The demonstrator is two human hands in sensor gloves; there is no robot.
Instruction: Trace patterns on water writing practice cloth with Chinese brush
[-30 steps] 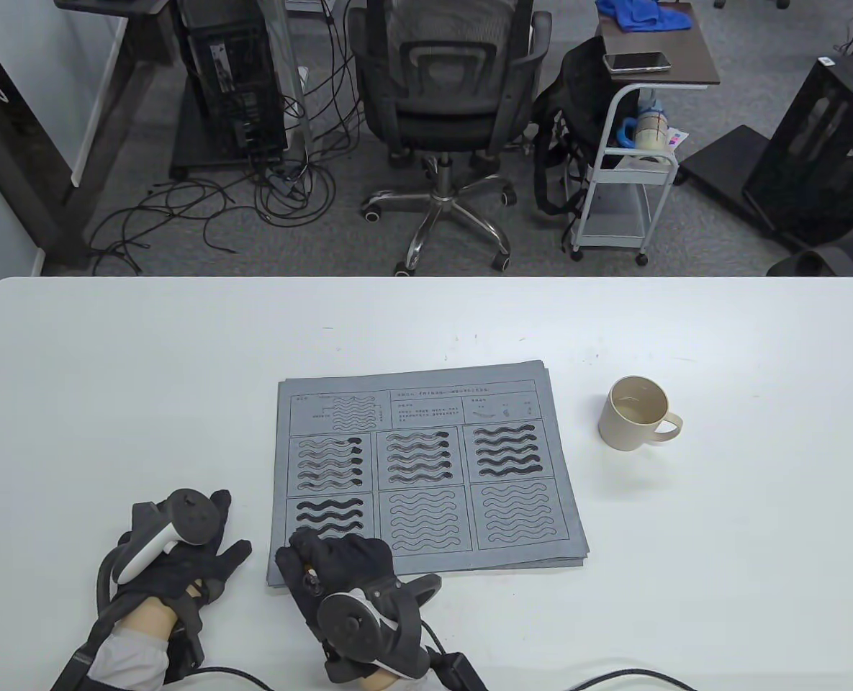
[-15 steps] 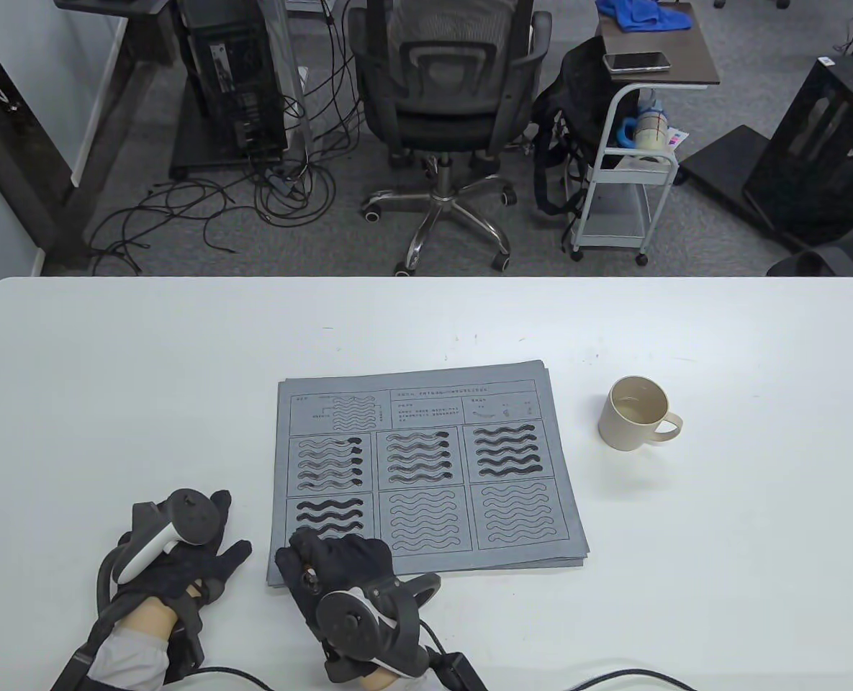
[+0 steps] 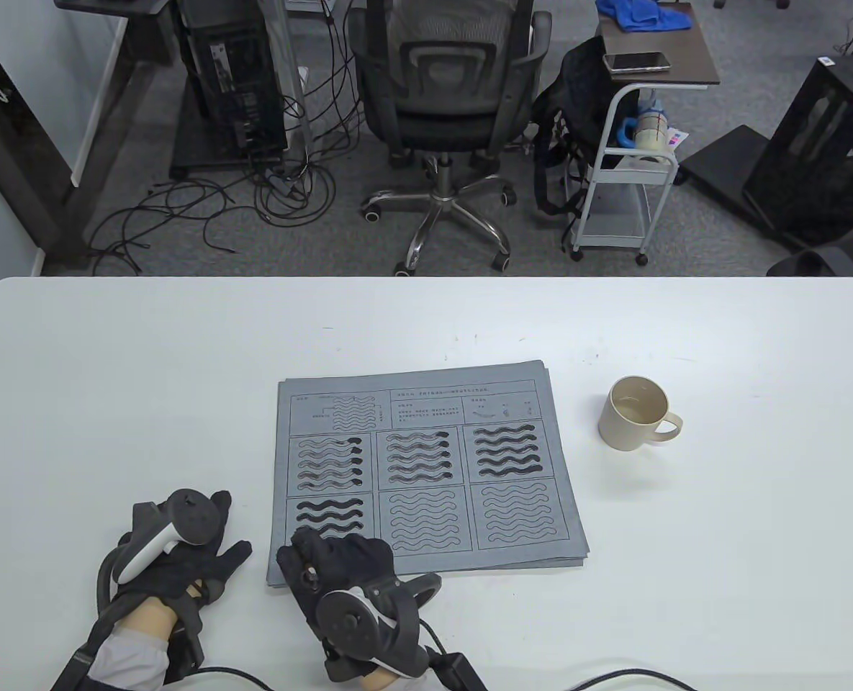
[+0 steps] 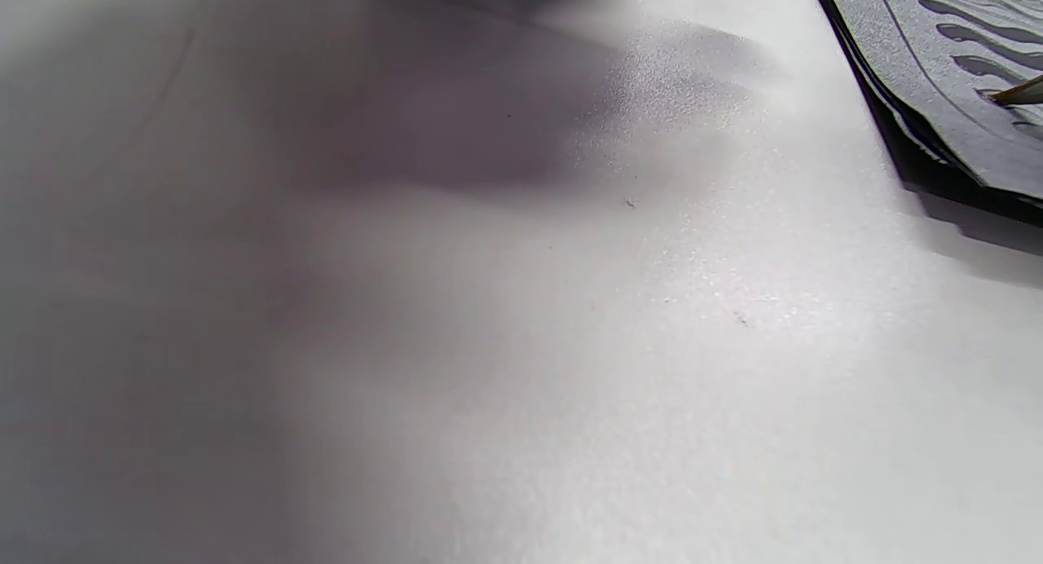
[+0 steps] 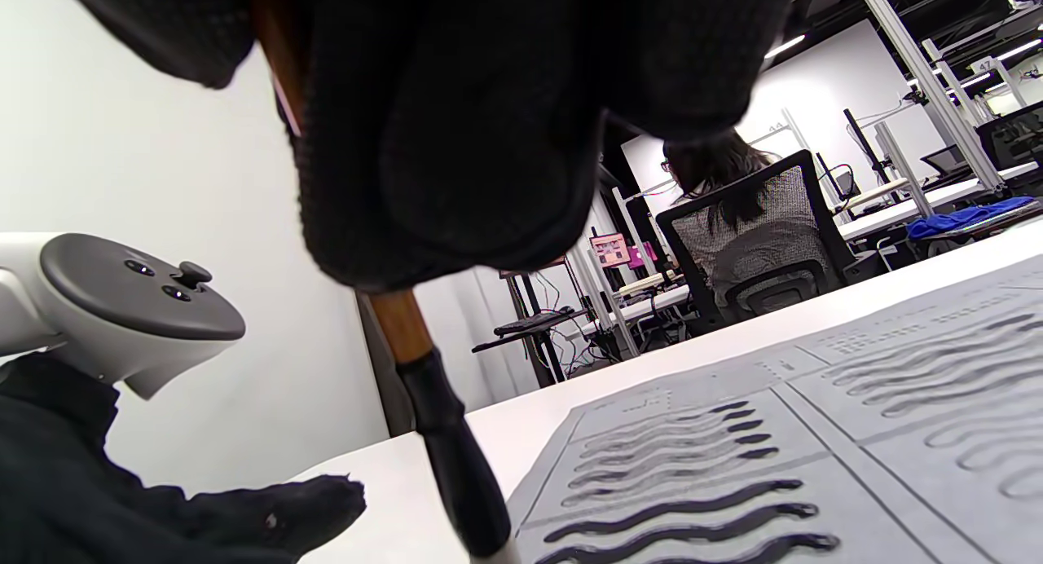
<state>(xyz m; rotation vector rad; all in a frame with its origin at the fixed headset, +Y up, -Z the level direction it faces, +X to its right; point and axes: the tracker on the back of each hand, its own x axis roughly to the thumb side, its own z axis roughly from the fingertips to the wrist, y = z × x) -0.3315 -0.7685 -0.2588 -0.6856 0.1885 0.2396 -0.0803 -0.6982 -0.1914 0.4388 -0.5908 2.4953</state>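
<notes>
Black glove fabric covers the fingers (image 5: 456,140) of the right hand (image 3: 340,565), and they are curled around the brown handle of the brush (image 5: 448,458), pinching it so that it stands nearly upright. Its dark lower part goes down to the near left corner of the grey cloth (image 3: 426,468); the tip itself is hidden in the table view. The left hand (image 3: 181,554) lies on the white table (image 3: 145,374), just beside the left edge of the cloth and not touching it, with fingers relaxed and a little spread, holding nothing. On the cloth, the three boxes of the middle row look traced, and in the near left box the upper waves are dark. So I judge the step in hand is tracing the lower waves of this box. The next move calls for a steady pull to the right along the printed curve, and maybe soon a dip in the beige cup (image 3: 638,414), which stands well apart on the right.
</notes>
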